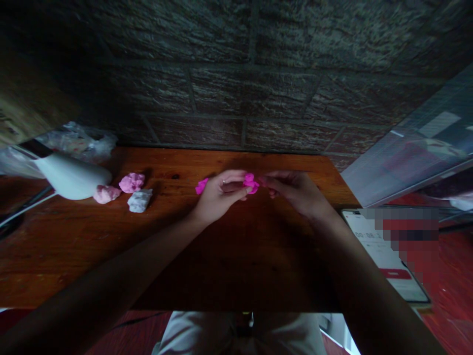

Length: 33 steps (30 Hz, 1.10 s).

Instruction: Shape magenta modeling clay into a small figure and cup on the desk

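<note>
- Magenta dough [250, 178], head view: lumpy, held over the middle of the table [173, 256].
- Left hand [217, 195]: gripping the dough between thumb and fingers; ring on one finger.
- Right hand [295, 190]: fingertips drawn together just beside the dough; cannot tell whether they hold anything.
- Magenta scrap [201, 186]: near the table's middle, partly hidden.
- Pink lumps [132, 182], two, and white lump [139, 201]: table's left part.
- Phone [386, 256]: table's right edge.

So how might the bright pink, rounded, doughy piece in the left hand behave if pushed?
The bright pink doughy piece would probably dent, given its matte look. Small beside the left hand, it seems light. Its bulging outline suggests it might bend where narrower.
</note>
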Each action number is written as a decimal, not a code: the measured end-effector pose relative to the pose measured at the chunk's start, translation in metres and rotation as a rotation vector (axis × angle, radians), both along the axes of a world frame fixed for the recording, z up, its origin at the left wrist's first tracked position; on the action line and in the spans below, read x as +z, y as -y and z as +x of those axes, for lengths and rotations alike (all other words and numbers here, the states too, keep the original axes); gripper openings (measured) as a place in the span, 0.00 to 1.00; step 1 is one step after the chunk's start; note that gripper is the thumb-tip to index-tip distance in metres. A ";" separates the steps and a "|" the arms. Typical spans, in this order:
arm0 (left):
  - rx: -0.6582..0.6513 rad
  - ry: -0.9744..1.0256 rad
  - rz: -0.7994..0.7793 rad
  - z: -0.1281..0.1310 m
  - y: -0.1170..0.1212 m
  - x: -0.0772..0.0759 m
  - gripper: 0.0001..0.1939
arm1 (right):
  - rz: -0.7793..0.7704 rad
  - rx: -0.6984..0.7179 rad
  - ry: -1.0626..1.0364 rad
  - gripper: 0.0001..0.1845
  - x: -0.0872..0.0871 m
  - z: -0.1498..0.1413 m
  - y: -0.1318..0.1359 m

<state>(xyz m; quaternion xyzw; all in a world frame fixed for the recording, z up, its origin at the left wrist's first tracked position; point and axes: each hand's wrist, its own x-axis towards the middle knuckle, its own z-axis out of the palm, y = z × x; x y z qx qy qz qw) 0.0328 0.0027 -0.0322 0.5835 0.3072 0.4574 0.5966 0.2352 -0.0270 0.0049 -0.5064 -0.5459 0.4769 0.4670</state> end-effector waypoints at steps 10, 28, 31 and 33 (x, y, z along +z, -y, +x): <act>-0.060 0.083 -0.089 0.001 0.001 0.003 0.24 | -0.140 0.026 -0.179 0.16 -0.003 -0.003 0.000; -0.034 0.072 -0.091 0.002 0.003 0.003 0.26 | -0.210 0.037 -0.225 0.15 -0.007 -0.004 -0.001; -0.043 0.071 -0.085 0.002 0.003 0.002 0.26 | -0.253 0.044 -0.246 0.15 -0.004 -0.003 -0.002; -0.052 0.072 -0.082 0.003 0.003 0.001 0.25 | -0.274 0.027 -0.286 0.15 -0.002 -0.002 -0.001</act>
